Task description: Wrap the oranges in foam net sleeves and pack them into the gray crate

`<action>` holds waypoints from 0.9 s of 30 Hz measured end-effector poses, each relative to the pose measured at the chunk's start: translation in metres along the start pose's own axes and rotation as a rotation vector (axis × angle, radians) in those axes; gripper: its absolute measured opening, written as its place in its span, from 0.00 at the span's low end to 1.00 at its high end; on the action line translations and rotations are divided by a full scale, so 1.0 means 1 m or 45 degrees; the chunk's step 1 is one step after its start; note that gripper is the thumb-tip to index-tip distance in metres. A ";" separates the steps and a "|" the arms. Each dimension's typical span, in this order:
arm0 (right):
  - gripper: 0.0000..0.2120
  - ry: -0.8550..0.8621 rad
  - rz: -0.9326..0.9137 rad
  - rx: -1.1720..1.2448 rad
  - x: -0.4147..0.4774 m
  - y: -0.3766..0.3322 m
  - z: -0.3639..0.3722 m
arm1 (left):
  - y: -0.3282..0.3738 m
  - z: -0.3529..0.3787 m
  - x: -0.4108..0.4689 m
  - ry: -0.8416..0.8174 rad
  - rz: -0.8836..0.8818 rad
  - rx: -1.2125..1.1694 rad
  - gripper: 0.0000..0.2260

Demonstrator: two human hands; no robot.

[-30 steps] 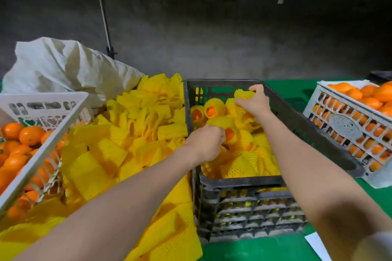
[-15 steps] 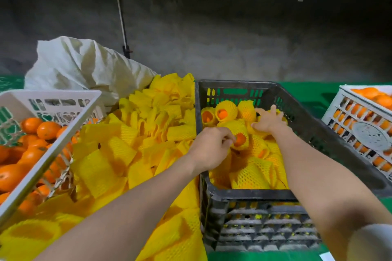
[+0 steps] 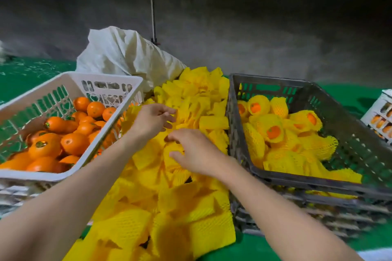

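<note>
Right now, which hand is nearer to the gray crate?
Right. The right hand hovers over the sleeve pile just beside the gray crate; the left hand is farther, toward the white basket.

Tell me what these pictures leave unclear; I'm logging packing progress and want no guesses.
- Gray crate, head view: wrapped oranges hide its lower layers, so no count.
- White basket at the right: cut off by the frame edge.
- Left hand and right hand: blurred over the foam sleeves; any grip unclear.
</note>
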State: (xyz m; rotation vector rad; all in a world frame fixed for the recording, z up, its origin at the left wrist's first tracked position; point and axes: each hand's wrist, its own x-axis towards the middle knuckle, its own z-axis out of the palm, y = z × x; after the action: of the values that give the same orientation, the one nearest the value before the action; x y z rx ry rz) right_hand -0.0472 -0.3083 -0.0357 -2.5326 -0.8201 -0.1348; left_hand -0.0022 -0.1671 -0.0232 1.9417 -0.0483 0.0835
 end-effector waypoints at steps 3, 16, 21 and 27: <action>0.22 -0.684 0.160 -0.426 -0.007 -0.001 0.065 | -0.024 -0.028 -0.020 -0.025 -0.076 0.052 0.10; 0.10 0.068 0.391 1.350 0.007 -0.010 0.036 | -0.043 -0.060 -0.065 -0.404 -0.206 0.012 0.24; 0.19 0.220 0.421 0.922 0.014 -0.028 0.038 | -0.042 -0.067 -0.070 -0.103 0.100 0.404 0.18; 0.14 0.650 0.014 0.274 0.036 -0.064 0.039 | -0.042 -0.092 -0.069 0.109 0.215 0.475 0.21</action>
State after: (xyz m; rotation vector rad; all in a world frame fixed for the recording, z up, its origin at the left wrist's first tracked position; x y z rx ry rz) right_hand -0.0570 -0.2257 -0.0358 -2.1556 -0.5774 -0.6242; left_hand -0.0714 -0.0664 -0.0342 2.3013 -0.1487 0.3060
